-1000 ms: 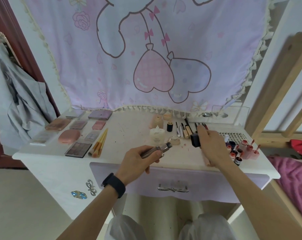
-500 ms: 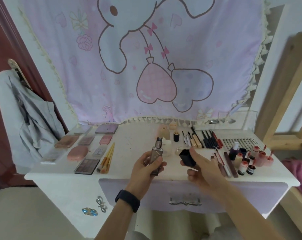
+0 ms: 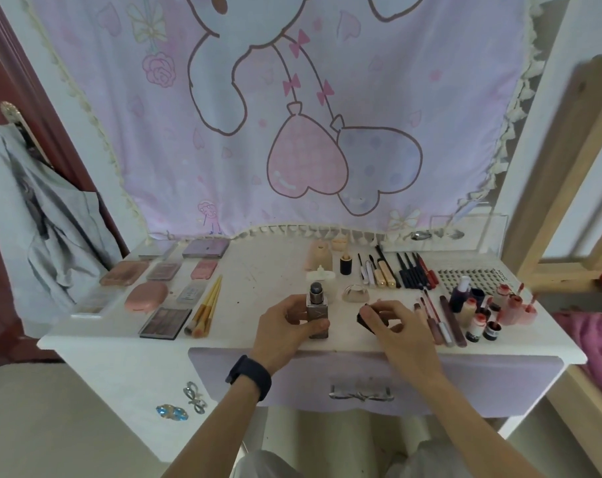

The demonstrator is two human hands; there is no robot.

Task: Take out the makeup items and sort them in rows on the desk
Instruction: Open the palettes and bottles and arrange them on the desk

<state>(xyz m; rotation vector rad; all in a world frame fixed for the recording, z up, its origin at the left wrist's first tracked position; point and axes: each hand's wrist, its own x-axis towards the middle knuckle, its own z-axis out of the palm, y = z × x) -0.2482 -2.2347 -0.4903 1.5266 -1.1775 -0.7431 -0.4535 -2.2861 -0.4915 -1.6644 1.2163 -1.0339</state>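
Left hand [image 3: 285, 326] grips upright uncapped bottle [image 3: 317, 313] on the surface [image 3: 258, 281]; right hand [image 3: 392, 320], just beside, pinches black cap [image 3: 364, 319].

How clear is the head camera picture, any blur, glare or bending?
Head view: soft, even light, no glare or hard shadows on the white desk; wide-angle distortion tilts the wooden bed frame at the right edge; slight overall blur smears detail on the bronze square bottle in the left hand.

Forearms [image 3: 220, 422] reach in from 6 o'clock; left grip [image 3: 285, 327] curls round a bottle [image 3: 317, 310], right grip [image 3: 394, 326] at its 3 o'clock pinches a cap [image 3: 362, 318].
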